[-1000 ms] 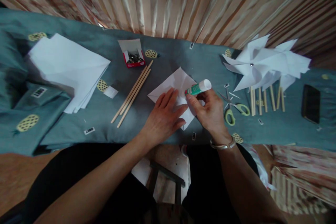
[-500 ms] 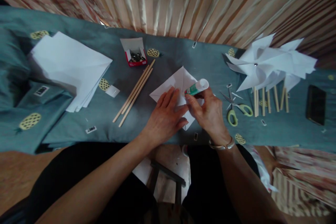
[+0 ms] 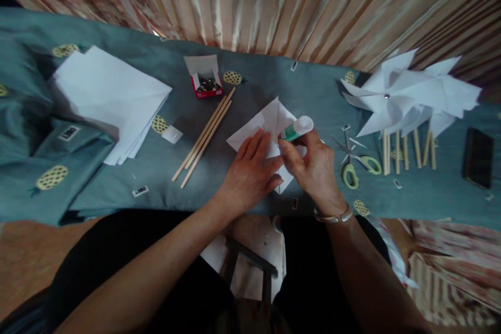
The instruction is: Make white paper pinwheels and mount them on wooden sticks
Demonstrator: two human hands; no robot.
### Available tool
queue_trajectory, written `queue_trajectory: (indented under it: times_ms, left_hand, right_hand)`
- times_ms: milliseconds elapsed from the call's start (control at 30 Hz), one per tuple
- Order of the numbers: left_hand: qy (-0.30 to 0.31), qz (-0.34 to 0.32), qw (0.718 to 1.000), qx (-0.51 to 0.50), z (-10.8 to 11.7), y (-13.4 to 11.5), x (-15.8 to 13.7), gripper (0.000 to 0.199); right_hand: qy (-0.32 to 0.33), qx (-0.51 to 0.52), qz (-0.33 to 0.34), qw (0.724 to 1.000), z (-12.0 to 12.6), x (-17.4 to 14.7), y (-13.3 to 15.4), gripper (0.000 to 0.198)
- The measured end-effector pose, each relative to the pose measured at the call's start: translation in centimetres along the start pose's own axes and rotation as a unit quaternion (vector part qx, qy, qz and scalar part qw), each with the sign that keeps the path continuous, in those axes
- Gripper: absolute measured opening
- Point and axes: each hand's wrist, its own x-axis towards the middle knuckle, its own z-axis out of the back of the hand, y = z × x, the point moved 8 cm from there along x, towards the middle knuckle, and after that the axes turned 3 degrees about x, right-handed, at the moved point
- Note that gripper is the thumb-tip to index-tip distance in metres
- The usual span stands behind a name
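A white square of paper [image 3: 254, 125] with crease lines lies on the cloth in front of me, one corner pointing away. My left hand [image 3: 250, 169] rests flat on it, fingers stretched out, pressing the paper down. A glue stick [image 3: 296, 129] with a green and white barrel is gripped in my right hand [image 3: 313, 164]. It tilts, with its lower end at the middle of the paper; the tip itself is hidden by my fingers. To the right of my right hand lie scissors [image 3: 356, 159] with green handles, their blades apart.
Left of the paper are several wooden sticks [image 3: 205, 138], an open red box [image 3: 207, 88] of small metal pins and a stack of white paper [image 3: 113, 94]. At right lie paper pinwheels [image 3: 410, 91] on sticks and a dark phone [image 3: 478, 158]. A pleated curtain [image 3: 250, 5] hangs behind the table.
The whole view has shifted slightly, so things appear a little further right. My left hand stays on the paper, and the glue stick remains at the paper's middle with hardly any movement.
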Motion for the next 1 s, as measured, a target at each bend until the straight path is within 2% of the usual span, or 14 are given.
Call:
queue_trajectory:
  times_ms: [1000]
  left_hand:
    - [-0.005, -0.003, 1.0, -0.01, 0.03, -0.05, 0.02, 0.036]
  right_hand:
    - [0.031, 0.01, 0.017, 0.999, -0.51, 0.45, 0.88, 0.025]
